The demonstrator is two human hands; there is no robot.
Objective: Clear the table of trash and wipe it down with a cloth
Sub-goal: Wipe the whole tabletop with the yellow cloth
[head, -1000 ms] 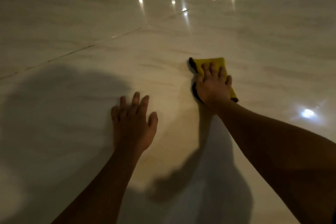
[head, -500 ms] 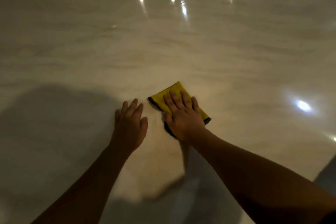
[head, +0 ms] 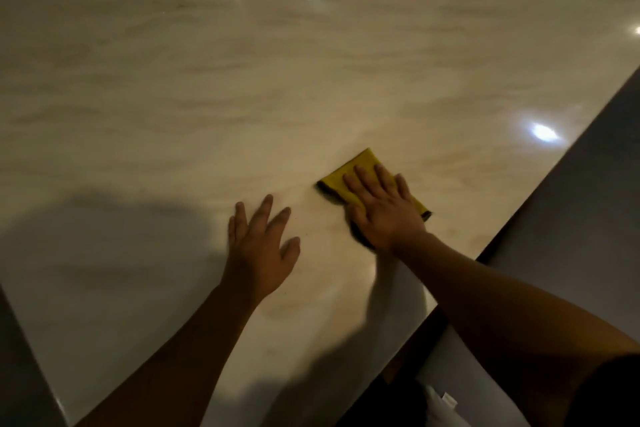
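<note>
Risk: cloth (head: 360, 173) sits close to the table (head: 242, 80) edge on the right, so an overshot stroke could drag it off. Right hand (head: 382, 210) presses flat on it, fingers straight, nothing gripped. Left hand (head: 261, 248) lies flat, splayed, bracing beside it, holding nothing.

The right hand (head: 384, 215) has swept the yellow cloth (head: 367, 161) from far out on the surface (head: 242, 80), in beside the left hand (head: 259, 250), then out to its 2 o'clock, near the right edge. The left hand's fingers have spread wider. Grey floor (head: 571, 218) has come into view at 3 o'clock.
</note>
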